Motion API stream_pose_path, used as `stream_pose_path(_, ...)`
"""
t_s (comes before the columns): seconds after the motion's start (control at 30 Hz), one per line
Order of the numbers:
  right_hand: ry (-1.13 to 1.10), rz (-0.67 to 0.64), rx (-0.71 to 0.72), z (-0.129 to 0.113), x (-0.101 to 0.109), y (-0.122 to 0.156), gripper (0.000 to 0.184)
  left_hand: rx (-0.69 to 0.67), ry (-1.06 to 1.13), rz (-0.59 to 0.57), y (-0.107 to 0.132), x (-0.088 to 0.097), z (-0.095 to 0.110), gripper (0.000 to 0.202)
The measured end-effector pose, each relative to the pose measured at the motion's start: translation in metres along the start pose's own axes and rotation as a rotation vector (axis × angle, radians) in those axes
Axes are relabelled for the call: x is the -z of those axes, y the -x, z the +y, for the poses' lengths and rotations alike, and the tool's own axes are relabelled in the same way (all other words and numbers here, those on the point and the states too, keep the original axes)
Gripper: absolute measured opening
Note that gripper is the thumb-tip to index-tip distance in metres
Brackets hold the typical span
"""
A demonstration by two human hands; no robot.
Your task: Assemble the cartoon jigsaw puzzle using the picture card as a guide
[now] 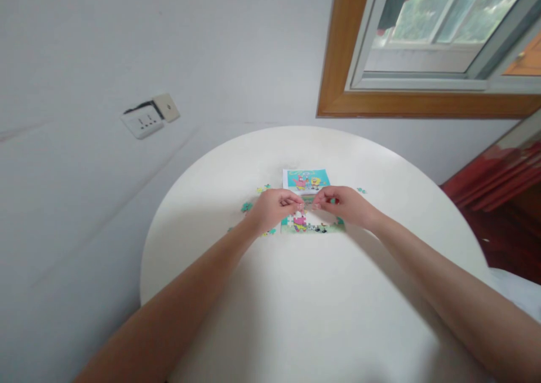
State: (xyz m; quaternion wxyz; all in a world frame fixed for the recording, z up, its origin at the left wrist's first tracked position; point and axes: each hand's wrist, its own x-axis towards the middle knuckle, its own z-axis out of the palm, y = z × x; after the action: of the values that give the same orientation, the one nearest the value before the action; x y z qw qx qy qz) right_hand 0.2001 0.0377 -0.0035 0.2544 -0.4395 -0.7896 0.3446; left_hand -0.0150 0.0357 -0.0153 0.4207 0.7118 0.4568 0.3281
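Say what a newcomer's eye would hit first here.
Probably the left hand and right hand, close together over a partly built puzzle on the round white table. Just beyond them lies a bright picture card. The wooden window frame stands out at upper right.

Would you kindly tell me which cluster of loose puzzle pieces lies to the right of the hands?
The small teal cluster past the right hand; the other loose clusters lie left of the puzzle.

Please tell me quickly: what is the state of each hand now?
Left hand: nearly closed, over the puzzle; whether it holds anything cannot be told.
Right hand: also nearly closed; anything held cannot be made out.
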Motion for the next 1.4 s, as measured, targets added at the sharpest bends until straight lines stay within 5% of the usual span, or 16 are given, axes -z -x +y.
stream_pose_path(0.17,0.143,0.107,0.014,0.012,-0.003,0.015,0.018,-0.026,-0.078,-0.08,-0.001,-0.005,-0.006,0.021)
stream_pose_path(0.4,0.304,0.1,0.169,0.004,-0.017,0.02,0.023,-0.142,-0.462,-0.032,0.002,-0.003,-0.004,0.018)
stream_pose_path(1.07,0.468,0.003,0.161,-0.002,-0.018,0.025,0.013,-0.239,-0.423,0.009,0.0,-0.015,-0.013,0.012)
stream_pose_path(1.4,0.465,-0.01,0.188,-0.004,-0.018,0.025,0.012,-0.349,-0.594,0.026,0.001,-0.014,-0.017,0.014)
